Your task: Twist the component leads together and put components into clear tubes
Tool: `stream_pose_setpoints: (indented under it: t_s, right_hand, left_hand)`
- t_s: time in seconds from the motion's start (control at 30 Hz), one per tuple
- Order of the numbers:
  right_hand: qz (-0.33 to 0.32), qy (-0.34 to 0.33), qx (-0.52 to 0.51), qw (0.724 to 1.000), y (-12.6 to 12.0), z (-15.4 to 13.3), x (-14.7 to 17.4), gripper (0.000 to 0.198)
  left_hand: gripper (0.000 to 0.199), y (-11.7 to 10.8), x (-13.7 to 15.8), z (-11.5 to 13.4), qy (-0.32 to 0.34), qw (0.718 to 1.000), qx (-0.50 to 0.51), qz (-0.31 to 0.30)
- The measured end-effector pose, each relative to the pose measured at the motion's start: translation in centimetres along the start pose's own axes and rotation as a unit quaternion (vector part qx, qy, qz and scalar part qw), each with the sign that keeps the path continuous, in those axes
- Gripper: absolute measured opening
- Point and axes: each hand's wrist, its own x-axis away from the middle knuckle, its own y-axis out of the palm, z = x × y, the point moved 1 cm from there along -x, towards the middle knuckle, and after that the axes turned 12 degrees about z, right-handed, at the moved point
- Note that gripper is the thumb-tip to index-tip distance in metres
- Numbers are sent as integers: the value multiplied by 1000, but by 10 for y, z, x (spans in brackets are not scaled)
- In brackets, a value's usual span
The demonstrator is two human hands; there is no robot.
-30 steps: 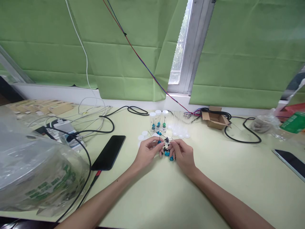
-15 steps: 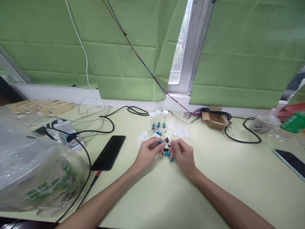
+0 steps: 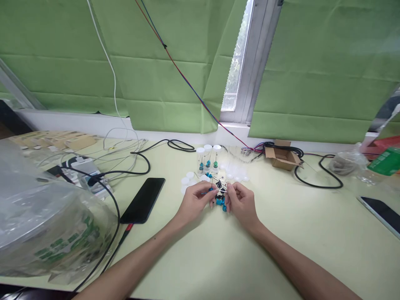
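My left hand (image 3: 194,203) is closed in a pinch on a small blue part with a thin upright stem (image 3: 211,189). Opposite it, my right hand (image 3: 242,203) pinches a thin metal rod (image 3: 223,191), whose tip points at the blue part. Fingers hide much of both pieces, so I cannot tell whether they touch. Between and beneath the hands lie small blue pieces (image 3: 220,201) and black pieces (image 3: 219,183). Just behind stand clear vials with white caps (image 3: 208,160), holding blue and green stemmed parts.
Loose white caps (image 3: 185,181) lie left of the vials, and clear empty-looking tubes (image 3: 233,173) to the right. A black phone (image 3: 143,201) is left of my hands. Plastic bags (image 3: 53,225), cables (image 3: 146,166), a small cardboard box (image 3: 283,159) and another phone (image 3: 383,214) surround the area.
The blue part in my left hand has shifted slightly right and down. My right fingers have moved a little with the rod; both pinches stay closed.
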Motion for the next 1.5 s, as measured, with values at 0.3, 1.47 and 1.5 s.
stream_pose_setpoints:
  t_s: [0.3, 1.47, 1.5]
  right_hand:
    - [-6, -101, 30, 994, -3, 3, 0, 15]
    - [12, -162, 98, 982, -5, 4, 0, 17]
    - [10, -166, 102, 981, -5, 4, 0, 17]
  left_hand:
    - [20, -1, -3, -1, -47, 998, 44, -6]
    - [16, -1, -2, -1, -44, 998, 44, 27]
    - [16, -1, -2, -1, -42, 998, 43, 25]
